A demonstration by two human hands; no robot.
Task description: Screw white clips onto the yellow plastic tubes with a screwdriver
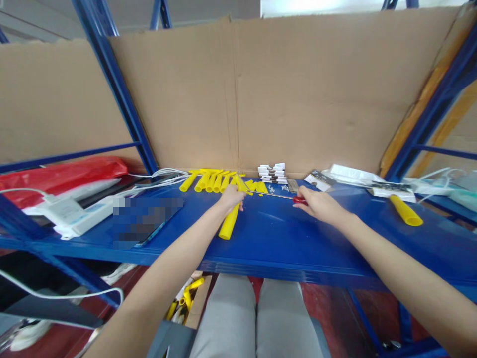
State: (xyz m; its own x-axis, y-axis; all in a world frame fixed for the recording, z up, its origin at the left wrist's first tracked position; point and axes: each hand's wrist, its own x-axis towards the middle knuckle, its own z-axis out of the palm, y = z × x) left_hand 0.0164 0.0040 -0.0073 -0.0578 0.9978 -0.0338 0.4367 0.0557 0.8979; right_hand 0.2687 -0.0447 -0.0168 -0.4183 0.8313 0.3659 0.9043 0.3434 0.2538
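My left hand (231, 197) is closed around a yellow tube-shaped handle (229, 226), whose hollow lower end points toward me. In my right hand (321, 204) is a screwdriver with a red grip (299, 200). Its thin metal shaft (274, 195) points left, and the tip reaches the upper part of the yellow handle by my left fingers. Whether the tip sits in a screw is too small to tell. Behind my left hand, several similar yellow handles (208, 183) lie in a row. Small flat yellow pieces (263, 188) and tiny metal parts (273, 190) lie just beyond the shaft.
A stack of white-and-black pieces (271, 174) stands at the back. Another yellow tube (406, 211) lies right, near plastic packets (352, 175). Left are a tablet-like device (149, 221), a white power strip (85, 219) and cables. Below is a box (199, 303) of yellow parts.
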